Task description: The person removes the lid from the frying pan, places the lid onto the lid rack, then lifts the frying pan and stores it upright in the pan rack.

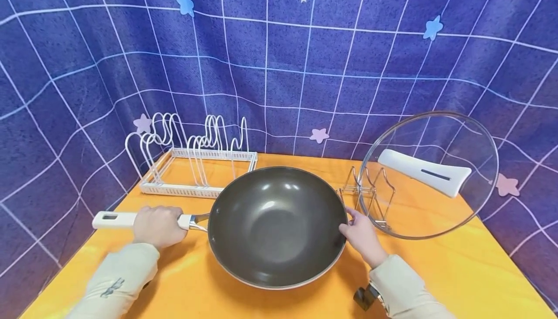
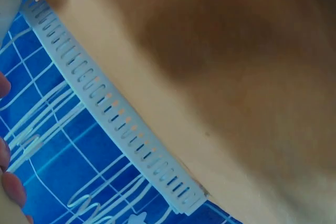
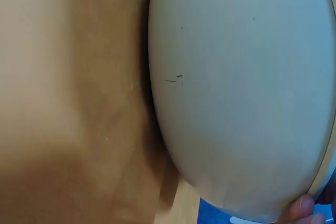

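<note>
The left hand (image 1: 159, 227) wraps its fingers round the white handle (image 1: 124, 219), and the right hand (image 1: 363, 236) pinches the opposite edge of the wok (image 1: 279, 231). The wok lies crosswise over the counter (image 1: 457, 270), the white rack (image 1: 183, 191) behind it, nearer the left hand.

Head view forward-down, 2 close wrist views, tabletop (image 1: 471, 270) shared

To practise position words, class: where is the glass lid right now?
In the head view, the glass lid stands tilted on the right side, at the small metal rack, to the right of the pan and the person's right hand.
</note>
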The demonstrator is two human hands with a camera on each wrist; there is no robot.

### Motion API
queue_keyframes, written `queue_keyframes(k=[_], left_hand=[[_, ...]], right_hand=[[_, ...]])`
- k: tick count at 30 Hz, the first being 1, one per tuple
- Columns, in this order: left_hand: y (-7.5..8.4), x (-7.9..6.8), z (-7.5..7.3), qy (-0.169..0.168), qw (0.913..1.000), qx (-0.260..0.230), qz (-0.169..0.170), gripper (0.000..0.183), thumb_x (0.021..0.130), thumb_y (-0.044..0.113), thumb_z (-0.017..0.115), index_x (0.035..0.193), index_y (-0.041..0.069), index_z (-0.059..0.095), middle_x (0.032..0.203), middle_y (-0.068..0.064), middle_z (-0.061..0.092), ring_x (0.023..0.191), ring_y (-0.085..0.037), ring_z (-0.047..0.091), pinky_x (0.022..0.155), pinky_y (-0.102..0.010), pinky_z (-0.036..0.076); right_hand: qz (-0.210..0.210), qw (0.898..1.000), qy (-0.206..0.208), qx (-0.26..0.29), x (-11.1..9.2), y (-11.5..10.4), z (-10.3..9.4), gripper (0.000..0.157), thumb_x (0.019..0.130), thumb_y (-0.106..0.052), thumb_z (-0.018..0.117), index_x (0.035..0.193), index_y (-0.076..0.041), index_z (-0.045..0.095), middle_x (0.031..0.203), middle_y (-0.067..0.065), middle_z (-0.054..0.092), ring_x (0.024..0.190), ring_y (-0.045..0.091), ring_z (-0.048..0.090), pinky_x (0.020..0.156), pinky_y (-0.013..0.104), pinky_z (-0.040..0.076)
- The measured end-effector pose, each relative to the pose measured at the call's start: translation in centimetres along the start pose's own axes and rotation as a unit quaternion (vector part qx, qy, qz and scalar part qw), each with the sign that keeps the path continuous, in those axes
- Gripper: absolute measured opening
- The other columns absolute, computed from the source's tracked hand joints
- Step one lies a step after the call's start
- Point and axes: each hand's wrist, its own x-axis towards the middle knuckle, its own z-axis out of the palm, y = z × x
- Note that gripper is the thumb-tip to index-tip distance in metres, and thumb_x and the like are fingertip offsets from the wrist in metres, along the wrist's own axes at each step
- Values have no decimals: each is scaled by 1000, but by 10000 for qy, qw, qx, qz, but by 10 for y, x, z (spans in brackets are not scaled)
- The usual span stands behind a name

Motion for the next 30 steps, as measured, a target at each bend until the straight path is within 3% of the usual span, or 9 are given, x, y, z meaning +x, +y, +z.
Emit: queue_keyframes(k=[5, 9, 13, 18, 22, 26, 30], left_hand=[[7, 0, 2, 205, 9997, 65, 98, 26, 58, 21, 63, 52, 20, 38, 44, 7, 34, 40, -16, 33, 42, -36, 29], [9, 3, -1, 32, 9999, 57, 107, 25, 59, 20, 64, 53, 19, 39, 44, 7, 35, 41, -17, 34, 42, -35, 29], [6, 4, -2, -257, 9996, 32, 150, 26, 61, 20, 66, 55, 19, 41, 46, 7, 37, 42, -17, 37, 43, -36, 31], [-13, 2, -11, -994, 9948, -105, 183, 28, 65, 27, 69, 60, 21, 42, 51, 8, 41, 46, -15, 41, 45, -36, 35], [-30, -2, -27, -1385, 9903, -134, 31, 30, 66, 30, 70, 61, 22, 41, 56, 9, 44, 50, -15, 44, 50, -37, 36], [-35, -7, -36, -1486, 9884, -251, 208, 29, 68, 29, 71, 64, 23, 43, 58, 11, 44, 52, -14, 44, 51, -36, 36], [-33, -13, -39, -1431, 9889, -194, 365, 31, 68, 29, 72, 65, 22, 42, 58, 12, 41, 51, -11, 41, 50, -35, 35]], right_hand=[[-58, 9997, 87, -203, 6, 6, -1, 61, 77, 5, 49, 136, 16, 38, 55, -2, 37, 49, 9, 33, 43, 19, 29], [-65, 9998, 83, -171, 4, 7, -4, 61, 78, 5, 49, 137, 15, 38, 55, -2, 35, 47, 8, 30, 43, 19, 27], [13, 10000, -22, -12, 2, 7, -5, 63, 79, 4, 49, 139, 13, 35, 58, -2, 37, 47, 7, 33, 44, 19, 29], [312, 9975, -208, 592, -8, 10, -2, 63, 83, 3, 52, 141, 10, 29, 57, 0, 46, 46, 10, 41, 45, 20, 36], [531, 9948, -272, 831, -17, 11, 0, 45, 86, 1, 54, 125, 9, 32, 57, 2, 48, 45, 9, 43, 44, 18, 38], [700, 9932, -371, 856, -21, 14, -1, 19, 89, -2, 53, 102, 1, 40, 57, 2, 47, 46, 9, 41, 43, 17, 37], [716, 9926, -455, 870, -24, 15, -1, 15, 89, -3, 54, 91, -4, 39, 57, 1, 47, 46, 9, 41, 43, 16, 35]])
